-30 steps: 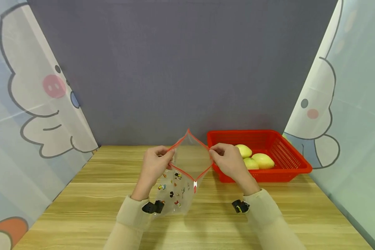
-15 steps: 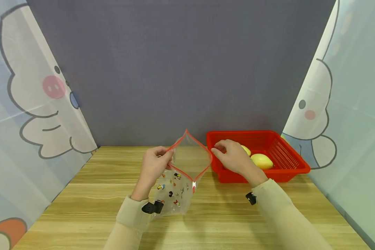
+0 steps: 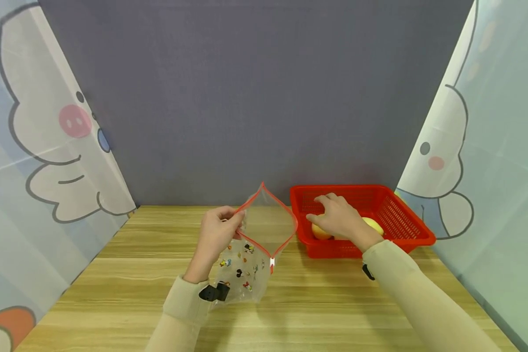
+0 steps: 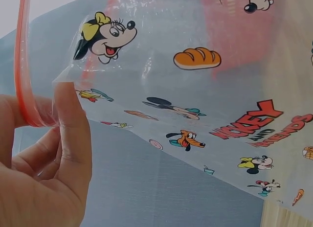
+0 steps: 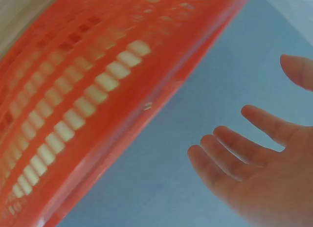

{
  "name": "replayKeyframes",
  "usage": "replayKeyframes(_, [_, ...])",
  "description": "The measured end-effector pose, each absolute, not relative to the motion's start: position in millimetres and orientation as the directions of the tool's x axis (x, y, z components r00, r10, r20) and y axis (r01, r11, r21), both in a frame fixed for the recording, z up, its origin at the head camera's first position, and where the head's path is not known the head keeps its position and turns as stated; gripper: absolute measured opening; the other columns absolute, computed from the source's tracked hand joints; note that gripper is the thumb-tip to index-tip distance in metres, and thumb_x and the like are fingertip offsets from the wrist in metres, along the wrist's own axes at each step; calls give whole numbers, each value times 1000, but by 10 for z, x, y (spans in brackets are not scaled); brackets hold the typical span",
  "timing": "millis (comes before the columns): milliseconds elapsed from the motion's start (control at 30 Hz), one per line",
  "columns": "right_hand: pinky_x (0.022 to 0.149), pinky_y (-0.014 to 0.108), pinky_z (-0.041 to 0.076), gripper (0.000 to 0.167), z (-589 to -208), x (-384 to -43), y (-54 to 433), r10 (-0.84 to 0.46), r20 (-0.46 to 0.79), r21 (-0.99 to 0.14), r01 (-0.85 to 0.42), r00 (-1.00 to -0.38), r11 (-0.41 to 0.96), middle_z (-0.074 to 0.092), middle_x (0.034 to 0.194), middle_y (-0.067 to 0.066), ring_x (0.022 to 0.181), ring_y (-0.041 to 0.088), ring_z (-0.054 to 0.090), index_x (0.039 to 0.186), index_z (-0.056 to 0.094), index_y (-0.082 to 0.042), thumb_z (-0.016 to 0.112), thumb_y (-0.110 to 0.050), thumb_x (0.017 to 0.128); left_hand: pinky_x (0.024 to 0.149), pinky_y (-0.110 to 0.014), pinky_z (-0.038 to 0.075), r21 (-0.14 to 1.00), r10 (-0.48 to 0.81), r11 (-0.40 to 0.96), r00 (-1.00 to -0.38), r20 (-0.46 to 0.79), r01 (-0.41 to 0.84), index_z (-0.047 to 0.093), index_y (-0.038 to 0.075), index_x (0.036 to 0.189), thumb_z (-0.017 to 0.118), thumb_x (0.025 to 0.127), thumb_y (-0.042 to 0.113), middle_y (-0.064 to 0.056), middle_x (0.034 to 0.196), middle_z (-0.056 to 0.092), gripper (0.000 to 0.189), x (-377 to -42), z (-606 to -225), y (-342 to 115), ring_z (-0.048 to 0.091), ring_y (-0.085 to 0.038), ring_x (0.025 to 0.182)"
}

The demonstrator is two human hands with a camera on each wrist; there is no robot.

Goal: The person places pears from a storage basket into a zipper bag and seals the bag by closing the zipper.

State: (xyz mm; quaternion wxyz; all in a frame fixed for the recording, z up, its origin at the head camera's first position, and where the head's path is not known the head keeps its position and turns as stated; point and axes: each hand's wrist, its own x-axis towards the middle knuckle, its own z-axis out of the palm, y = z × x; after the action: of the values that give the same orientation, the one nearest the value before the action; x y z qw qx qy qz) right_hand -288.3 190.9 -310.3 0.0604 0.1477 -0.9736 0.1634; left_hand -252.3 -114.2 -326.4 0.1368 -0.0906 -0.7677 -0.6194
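My left hand (image 3: 218,232) pinches the left side of the mouth of a clear zip bag (image 3: 243,271) between thumb and fingers. The bag has cartoon prints and a red zip edge with a white slider (image 3: 272,262); its mouth stands wide in a diamond. In the left wrist view, the thumb (image 4: 73,139) presses on the plastic beside the red edge. My right hand (image 3: 341,217) hovers over the red basket (image 3: 405,215), fingers spread and holding nothing. Below it lie oval yellow fruits, one by the fingers (image 3: 320,231) and another yellow fruit (image 3: 373,225) behind the wrist, both partly hidden.
The basket, with slotted walls, stands at the back right of the wooden table (image 3: 127,283). A dark grey panel (image 3: 264,98) rises behind the table, and printed cartoon curtains (image 3: 53,146) hang on both sides.
My right hand has let go of the bag's right edge and moved right over the basket, its fingers spreading. The left hand keeps its pinch, and the bag's mouth stays wide.
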Motion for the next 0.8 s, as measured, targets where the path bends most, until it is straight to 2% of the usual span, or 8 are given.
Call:
replayKeyframes(133, [96, 65, 48, 69, -3159, -2967, 2033, -259, 117, -274, -282, -959, 919, 44, 148, 27, 132, 48, 42, 145, 49, 1, 60, -48, 97, 55, -37, 60, 926, -30, 221, -947, 320, 306, 75, -4, 98, 70, 98, 17, -20, 81, 67, 21, -2522, -3270, -1156, 66, -23, 55])
replayKeyframes(300, [95, 65, 49, 71, -3236, -3061, 2182, -252, 68, -261, -261, -965, 929, 48, 142, 29, 126, 48, 46, 144, 49, 2, 60, -49, 96, 54, -33, 59, 926, -36, 235, -949, 312, 296, 75, -4, 98, 71, 97, 17, -19, 81, 67, 22, -2521, -3276, -1160, 67, -22, 56])
replayKeyframes(533, [99, 68, 45, 77, -3294, -3111, 2301, -241, -11, -260, -230, -970, 938, 45, 145, 32, 128, 51, 46, 147, 46, 3, 62, -51, 95, 57, -44, 61, 925, -37, 237, -948, 316, 298, 76, 0, 94, 71, 97, 16, -14, 77, 66, 17, -2520, -3263, -1148, 66, -22, 55])
replayKeyframes(800, [103, 67, 41, 77, -3357, -3158, 2360, -219, -102, -276, -184, -970, 944, 46, 145, 32, 131, 51, 45, 147, 45, 5, 69, -43, 92, 53, -34, 59, 921, -32, 253, -949, 315, 297, 76, 2, 91, 71, 97, 16, -15, 78, 67, 16, -2508, -3261, -1146, 66, -22, 56])
